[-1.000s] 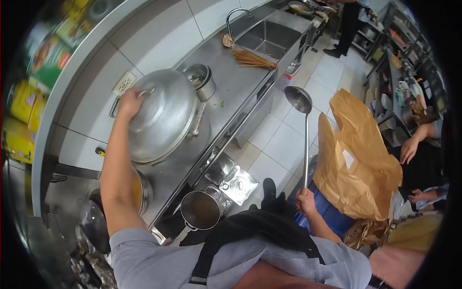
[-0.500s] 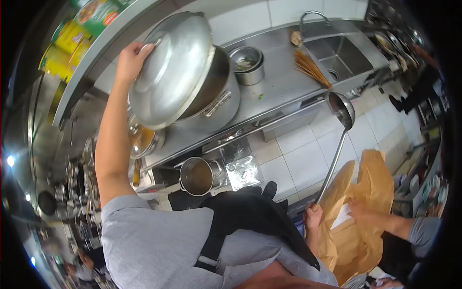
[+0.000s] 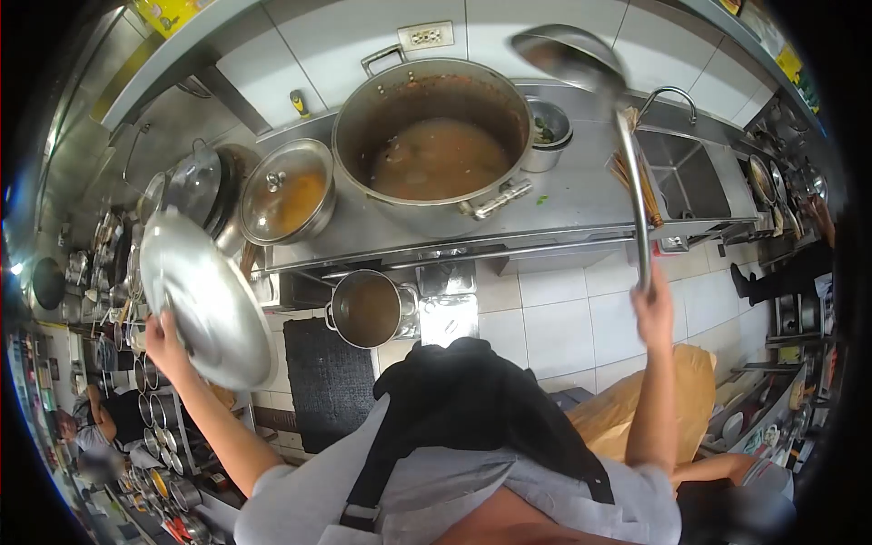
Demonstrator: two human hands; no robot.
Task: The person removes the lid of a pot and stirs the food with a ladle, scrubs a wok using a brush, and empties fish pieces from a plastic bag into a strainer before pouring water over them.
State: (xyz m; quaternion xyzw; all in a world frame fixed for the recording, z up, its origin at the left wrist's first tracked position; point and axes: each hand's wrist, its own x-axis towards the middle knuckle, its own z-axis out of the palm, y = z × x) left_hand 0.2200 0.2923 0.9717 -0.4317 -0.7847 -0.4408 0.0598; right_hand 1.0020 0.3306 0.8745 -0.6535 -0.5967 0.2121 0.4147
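Lid (image 3: 218, 295) off the big pot (image 3: 418, 218); it hangs tilted in the air near the left front corner of the counter (image 3: 581, 202), well apart from the pot's rim; left hand (image 3: 165, 343) has its grip clamped on it, the handle beneath the fingers hidden from me. Big pot stands upright left of the counter's middle, between the back edge at the tiled wall and the railed front edge; brownish soup (image 3: 440, 163) fills only its lower part, stained inner wall bare above. Right hand (image 3: 656, 313) has its grip closed round the handle end of the ladle (image 3: 634, 168); bowl raised, blurred; contents, if any, I cannot tell.

Status, my judgement: uncovering done; lid not set down; ladle not in the soup; whether any soup has been taken out cannot be told from here.

Also noted: metal container (image 3: 545, 162), just right of the big pot toward the back edge, greens inside, no hand on it; glass-lidded pan (image 3: 282, 195) near the left end, covered; second pot (image 3: 368, 344) below the front edge, uncovered, brown liquid inside, both hands apart from it; what supports it, unclear.
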